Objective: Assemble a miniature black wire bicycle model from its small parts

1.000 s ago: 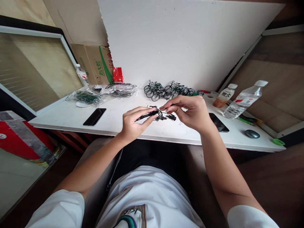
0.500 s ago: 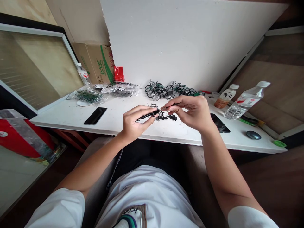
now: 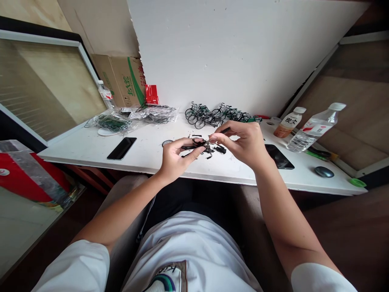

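Note:
My left hand (image 3: 174, 159) is closed on a black model bicycle part (image 3: 189, 147), pinched between thumb and fingers over the white table (image 3: 146, 152). Fingers hide some of the part. My right hand (image 3: 240, 140) grips a thin tool with a black end (image 3: 225, 130). Its pale tip meets the part near my left fingertips; the exact kind of tool is too small to make out. Beneath and beside the hands lie small loose black pieces (image 3: 220, 150). A little wheel (image 3: 167, 142) rests just behind my left hand.
Several small model bicycles (image 3: 209, 115) stand against the back wall. Plastic bags of parts (image 3: 112, 123) lie at back left, near a phone (image 3: 122, 148). On the right are a tablet-like black device (image 3: 279, 157), a drink bottle (image 3: 290, 123), a water bottle (image 3: 316, 127) and a mouse (image 3: 323, 172).
My left hand has shifted slightly right and turned the part, uncovering the little wheel behind it. My right hand has moved slightly left, with the tool tilted more steeply.

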The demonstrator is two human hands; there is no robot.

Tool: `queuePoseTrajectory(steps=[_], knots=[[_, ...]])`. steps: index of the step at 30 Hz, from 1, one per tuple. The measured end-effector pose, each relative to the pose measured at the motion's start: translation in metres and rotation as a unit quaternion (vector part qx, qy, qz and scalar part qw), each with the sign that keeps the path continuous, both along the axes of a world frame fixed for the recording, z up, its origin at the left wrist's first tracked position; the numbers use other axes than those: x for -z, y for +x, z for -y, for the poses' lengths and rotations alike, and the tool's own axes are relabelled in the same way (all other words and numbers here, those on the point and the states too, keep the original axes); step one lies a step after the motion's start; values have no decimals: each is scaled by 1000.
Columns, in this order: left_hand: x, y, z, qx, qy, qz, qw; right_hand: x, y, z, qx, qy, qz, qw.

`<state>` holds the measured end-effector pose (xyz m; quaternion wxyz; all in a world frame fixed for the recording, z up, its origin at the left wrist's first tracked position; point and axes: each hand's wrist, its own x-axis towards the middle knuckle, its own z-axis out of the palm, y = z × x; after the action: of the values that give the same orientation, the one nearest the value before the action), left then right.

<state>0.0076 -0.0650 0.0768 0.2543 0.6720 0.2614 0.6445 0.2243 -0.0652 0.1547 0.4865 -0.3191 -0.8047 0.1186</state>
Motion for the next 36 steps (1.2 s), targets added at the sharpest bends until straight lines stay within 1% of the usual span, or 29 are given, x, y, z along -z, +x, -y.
queuePoseTrajectory(steps=[2,4,8,11,15,21,26,31,36], knots=[[6,3,-5,46,-73,33,996,0,-1,-1,-2,-3,8,1000],[10,6,-9,93,-123,62,986,0,-1,-2,0,-2,23,1000],[12,10,-10,176,-226,137,948,1,0,-3,-4,-2,62,998],[8,12,-5,210,-288,176,917,2,1,-5,-24,-15,71,997],[4,13,-1,233,-344,190,889,3,2,-9,-62,-41,70,995],[4,13,0,262,-383,173,869,6,5,-19,-130,-107,32,985],[7,13,0,292,-413,182,844,9,8,-27,-196,-183,5,963],[9,13,-3,306,-423,207,828,12,9,-33,-202,-210,-16,956],[9,12,-6,301,-429,223,822,15,4,-38,-199,-186,-81,959]])
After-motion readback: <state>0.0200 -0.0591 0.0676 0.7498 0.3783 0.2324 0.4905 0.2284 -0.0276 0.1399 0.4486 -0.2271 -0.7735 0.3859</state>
